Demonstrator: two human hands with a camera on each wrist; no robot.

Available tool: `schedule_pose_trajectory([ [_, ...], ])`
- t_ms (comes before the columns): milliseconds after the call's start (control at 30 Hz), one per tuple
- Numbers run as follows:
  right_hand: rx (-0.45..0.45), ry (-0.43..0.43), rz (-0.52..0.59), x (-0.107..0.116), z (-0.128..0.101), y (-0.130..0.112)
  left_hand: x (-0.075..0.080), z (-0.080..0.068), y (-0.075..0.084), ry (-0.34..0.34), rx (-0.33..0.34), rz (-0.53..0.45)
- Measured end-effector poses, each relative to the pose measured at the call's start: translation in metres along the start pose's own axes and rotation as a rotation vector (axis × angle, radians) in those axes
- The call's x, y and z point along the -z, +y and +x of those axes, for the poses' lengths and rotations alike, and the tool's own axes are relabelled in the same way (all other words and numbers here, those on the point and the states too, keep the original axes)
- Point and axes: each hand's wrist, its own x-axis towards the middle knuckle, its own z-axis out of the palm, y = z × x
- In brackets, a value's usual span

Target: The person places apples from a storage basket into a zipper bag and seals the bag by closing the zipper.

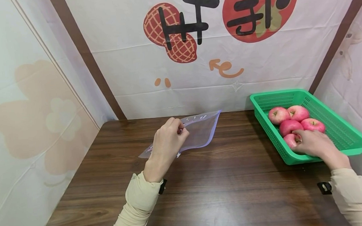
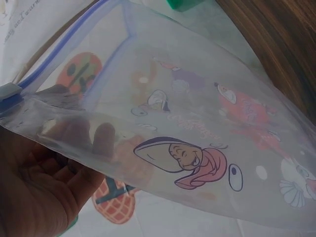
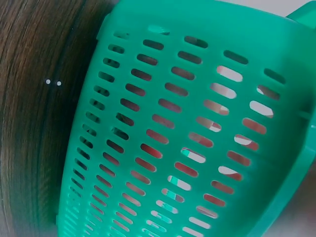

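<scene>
My left hand [image 1: 168, 138] pinches the near edge of a clear zip bag [image 1: 197, 131] with cartoon prints and a blue zip strip, lifting it off the wooden table [image 1: 204, 187]. In the left wrist view the zip bag [image 2: 197, 123] fills the frame, my fingers [image 2: 44, 168] showing through the plastic. My right hand [image 1: 310, 143] reaches into a green slotted basket [image 1: 347, 134] and curls over the nearest red apple [image 1: 291, 140]. Three more apples [image 1: 290, 118] lie behind it. The right wrist view shows only the basket wall [image 3: 197, 138].
The basket stands at the table's right edge against the curtain wall [image 1: 352, 64]. Printed cloth walls [image 1: 196, 56] close in the back and left. Bare wood lies between the two hands and toward the near edge.
</scene>
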Motion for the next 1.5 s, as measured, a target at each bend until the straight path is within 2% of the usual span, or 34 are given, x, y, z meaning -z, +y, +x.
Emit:
schedule_pose_trajectory([
  [233,-0.031,0.051,0.092,0.001,-0.004,-0.002,0.000,0.000,0.001,-0.001,0.005,-0.007],
  [433,-0.083,0.060,0.113,0.006,-0.006,-0.006,0.000,0.000,0.002,-0.015,0.009,-0.004],
  [700,-0.129,0.198,0.152,0.013,-0.011,-0.017,0.000,0.000,0.003,-0.013,0.007,-0.003],
  [1067,-0.111,0.313,0.187,0.017,-0.016,-0.030,0.000,-0.001,0.005,-0.003,-0.009,0.001],
  [1500,-0.008,0.415,0.223,0.033,-0.016,-0.061,0.000,-0.001,0.009,-0.029,-0.003,-0.005],
])
